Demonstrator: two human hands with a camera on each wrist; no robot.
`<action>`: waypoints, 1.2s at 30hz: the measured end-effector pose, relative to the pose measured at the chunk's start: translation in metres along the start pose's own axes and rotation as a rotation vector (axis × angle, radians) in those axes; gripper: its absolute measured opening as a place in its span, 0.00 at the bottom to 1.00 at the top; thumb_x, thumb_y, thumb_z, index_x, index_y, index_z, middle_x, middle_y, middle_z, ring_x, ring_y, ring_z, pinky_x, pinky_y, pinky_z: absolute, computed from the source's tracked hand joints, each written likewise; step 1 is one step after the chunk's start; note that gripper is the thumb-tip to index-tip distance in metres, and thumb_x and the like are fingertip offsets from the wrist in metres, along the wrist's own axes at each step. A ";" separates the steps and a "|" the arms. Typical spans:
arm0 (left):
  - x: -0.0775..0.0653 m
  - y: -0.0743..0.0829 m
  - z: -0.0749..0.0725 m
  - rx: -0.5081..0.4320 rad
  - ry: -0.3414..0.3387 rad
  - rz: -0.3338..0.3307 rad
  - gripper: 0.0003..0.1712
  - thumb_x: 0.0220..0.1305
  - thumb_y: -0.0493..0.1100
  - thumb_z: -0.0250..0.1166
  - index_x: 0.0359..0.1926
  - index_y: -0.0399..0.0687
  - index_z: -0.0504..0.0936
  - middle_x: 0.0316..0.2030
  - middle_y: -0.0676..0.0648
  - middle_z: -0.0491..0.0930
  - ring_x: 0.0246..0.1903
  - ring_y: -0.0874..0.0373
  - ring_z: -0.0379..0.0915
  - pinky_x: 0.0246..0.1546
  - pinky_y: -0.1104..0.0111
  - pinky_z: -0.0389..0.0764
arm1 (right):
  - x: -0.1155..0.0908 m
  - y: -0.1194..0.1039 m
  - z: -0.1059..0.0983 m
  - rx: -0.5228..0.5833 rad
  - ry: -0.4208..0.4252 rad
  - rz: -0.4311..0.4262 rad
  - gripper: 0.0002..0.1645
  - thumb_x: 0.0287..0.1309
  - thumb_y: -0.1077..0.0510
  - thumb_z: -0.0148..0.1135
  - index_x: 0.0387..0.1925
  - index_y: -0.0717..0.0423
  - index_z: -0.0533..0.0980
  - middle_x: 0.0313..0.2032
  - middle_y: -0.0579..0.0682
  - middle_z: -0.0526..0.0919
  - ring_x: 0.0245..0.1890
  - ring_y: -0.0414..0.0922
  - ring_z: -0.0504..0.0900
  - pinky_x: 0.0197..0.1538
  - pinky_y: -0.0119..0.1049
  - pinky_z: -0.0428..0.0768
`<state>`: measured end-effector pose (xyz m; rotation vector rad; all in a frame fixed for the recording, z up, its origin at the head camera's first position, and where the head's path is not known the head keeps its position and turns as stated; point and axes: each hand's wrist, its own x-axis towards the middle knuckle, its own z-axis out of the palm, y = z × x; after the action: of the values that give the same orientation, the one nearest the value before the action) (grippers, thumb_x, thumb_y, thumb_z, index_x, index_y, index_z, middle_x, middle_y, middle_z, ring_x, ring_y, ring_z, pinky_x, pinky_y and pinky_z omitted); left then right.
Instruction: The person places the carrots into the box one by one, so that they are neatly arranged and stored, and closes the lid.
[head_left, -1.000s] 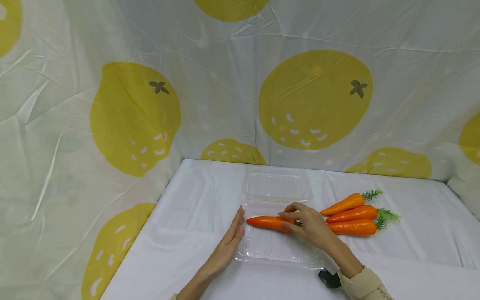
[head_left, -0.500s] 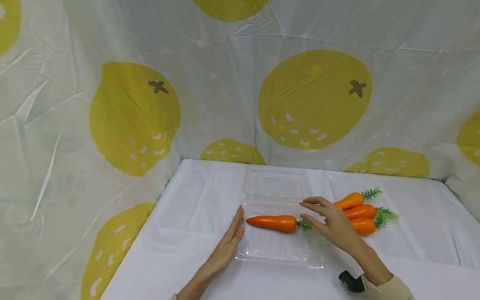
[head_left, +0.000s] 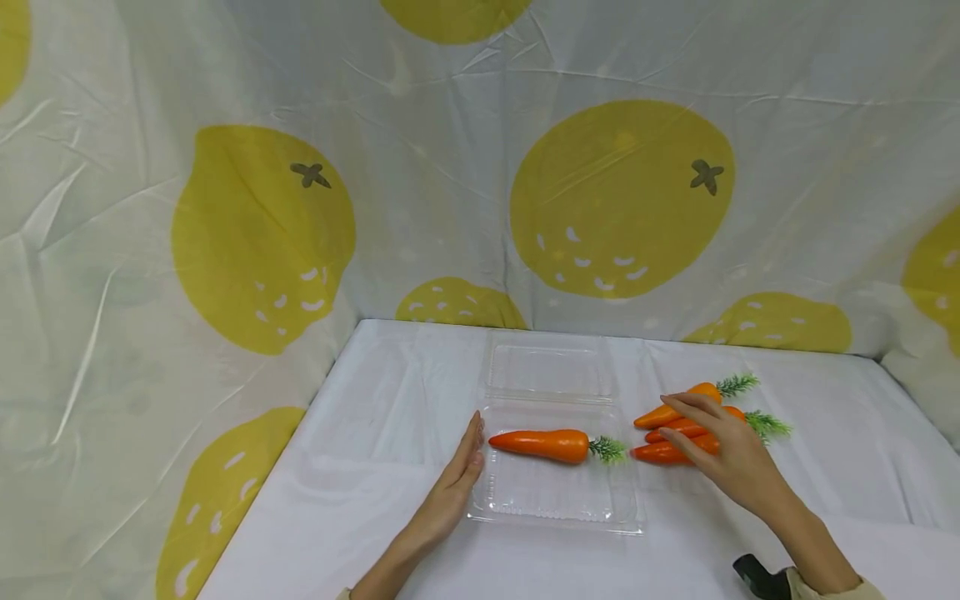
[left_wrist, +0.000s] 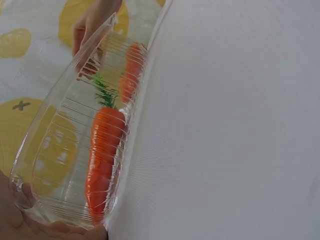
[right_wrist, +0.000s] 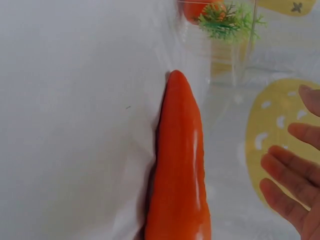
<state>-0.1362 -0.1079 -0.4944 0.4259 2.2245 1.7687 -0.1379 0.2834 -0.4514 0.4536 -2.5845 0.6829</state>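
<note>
A clear plastic clamshell box (head_left: 555, 502) lies unfolded on the table, its lid (head_left: 551, 371) towards the back. Inside it, one orange carrot (head_left: 543, 444) with a green top lies crosswise, tip to the left. My left hand (head_left: 444, 500) rests with straight fingers against the box's left side. Over three more carrots (head_left: 660, 452) on the right, my right hand (head_left: 723, 454) hovers with fingers spread and holds nothing. In the right wrist view the nearest carrot (right_wrist: 182, 165) lies apart from the fingers (right_wrist: 290, 177).
White cloth covers the table (head_left: 360, 492). A curtain (head_left: 442, 183) printed with yellow lemons hangs behind it and along the left side. A black strap-like piece (head_left: 761, 577) sits at my right wrist.
My right hand has let go of the carrot in the box and moved right, over the other carrots. The left hand stays at the box's side.
</note>
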 end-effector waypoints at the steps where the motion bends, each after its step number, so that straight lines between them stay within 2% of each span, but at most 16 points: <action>1: 0.000 0.000 0.000 0.000 -0.002 0.002 0.35 0.86 0.46 0.37 0.84 0.58 0.34 0.84 0.43 0.38 0.83 0.45 0.35 0.80 0.46 0.43 | -0.001 0.002 -0.001 -0.004 0.001 0.001 0.31 0.57 0.58 0.77 0.63 0.48 0.81 0.57 0.53 0.83 0.50 0.58 0.84 0.41 0.50 0.85; 4: 0.000 -0.001 0.000 -0.001 -0.006 0.004 0.35 0.86 0.46 0.37 0.84 0.58 0.34 0.84 0.43 0.38 0.83 0.45 0.35 0.80 0.46 0.43 | -0.005 0.007 -0.005 -0.016 0.005 -0.003 0.32 0.56 0.58 0.77 0.63 0.46 0.81 0.58 0.52 0.83 0.49 0.56 0.84 0.40 0.48 0.86; 9: 0.000 -0.002 0.000 -0.006 -0.008 0.007 0.35 0.86 0.46 0.37 0.84 0.58 0.34 0.84 0.43 0.38 0.83 0.45 0.34 0.80 0.46 0.43 | -0.009 0.015 -0.011 -0.036 0.013 -0.016 0.31 0.52 0.62 0.79 0.60 0.53 0.82 0.58 0.52 0.81 0.48 0.57 0.84 0.41 0.45 0.87; 14: 0.001 -0.002 0.000 0.001 -0.002 -0.002 0.35 0.86 0.47 0.37 0.84 0.59 0.35 0.84 0.44 0.38 0.84 0.46 0.35 0.80 0.47 0.43 | -0.014 0.024 -0.014 -0.055 0.009 0.008 0.28 0.54 0.60 0.78 0.59 0.55 0.82 0.58 0.54 0.81 0.48 0.57 0.84 0.40 0.45 0.86; 16: 0.000 -0.002 0.000 0.002 0.000 -0.003 0.35 0.86 0.47 0.37 0.84 0.59 0.35 0.84 0.43 0.38 0.83 0.46 0.35 0.80 0.47 0.43 | -0.016 0.026 -0.015 -0.059 0.010 0.025 0.28 0.56 0.58 0.77 0.59 0.55 0.82 0.57 0.55 0.81 0.48 0.57 0.83 0.40 0.37 0.85; 18: 0.000 -0.001 0.000 0.004 0.001 -0.002 0.35 0.86 0.47 0.37 0.84 0.59 0.35 0.84 0.43 0.38 0.83 0.45 0.35 0.80 0.47 0.43 | -0.018 0.029 -0.016 -0.048 0.024 0.029 0.29 0.55 0.59 0.78 0.60 0.55 0.82 0.56 0.55 0.82 0.49 0.57 0.82 0.44 0.24 0.81; 21: 0.000 -0.001 -0.001 0.006 0.003 -0.002 0.35 0.86 0.47 0.37 0.84 0.58 0.35 0.84 0.43 0.39 0.83 0.45 0.35 0.80 0.47 0.43 | -0.021 0.032 -0.016 -0.043 0.045 0.021 0.30 0.55 0.59 0.78 0.60 0.54 0.82 0.54 0.54 0.83 0.49 0.56 0.81 0.49 0.08 0.67; 23: 0.000 -0.001 -0.001 0.005 0.003 -0.002 0.35 0.86 0.47 0.38 0.84 0.57 0.35 0.84 0.43 0.39 0.83 0.45 0.35 0.80 0.47 0.43 | -0.022 0.035 -0.016 -0.038 0.054 0.016 0.30 0.54 0.60 0.78 0.60 0.54 0.82 0.54 0.54 0.83 0.49 0.56 0.80 0.51 0.04 0.61; 30: 0.000 -0.003 -0.001 -0.002 -0.001 0.002 0.35 0.86 0.47 0.38 0.84 0.55 0.35 0.84 0.43 0.38 0.83 0.45 0.35 0.80 0.47 0.44 | -0.029 0.045 -0.016 -0.041 0.057 0.033 0.30 0.52 0.58 0.80 0.59 0.52 0.83 0.53 0.54 0.84 0.49 0.56 0.80 0.48 0.11 0.66; 33: 0.001 -0.003 -0.001 -0.001 -0.005 0.005 0.35 0.86 0.47 0.38 0.84 0.56 0.35 0.84 0.43 0.38 0.83 0.44 0.35 0.80 0.46 0.44 | -0.032 0.049 -0.015 -0.028 0.070 0.037 0.29 0.51 0.58 0.80 0.58 0.52 0.84 0.51 0.54 0.85 0.51 0.38 0.79 0.48 0.12 0.67; 36: 0.001 -0.004 -0.001 -0.002 -0.006 0.009 0.35 0.86 0.47 0.38 0.84 0.57 0.34 0.84 0.42 0.38 0.83 0.44 0.35 0.80 0.46 0.44 | -0.033 0.053 -0.014 -0.013 0.073 0.042 0.29 0.50 0.58 0.81 0.57 0.50 0.85 0.50 0.54 0.85 0.50 0.19 0.70 0.47 0.11 0.67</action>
<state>-0.1376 -0.1093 -0.4979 0.4410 2.2205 1.7712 -0.1269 0.3412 -0.4766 0.3644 -2.5346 0.6841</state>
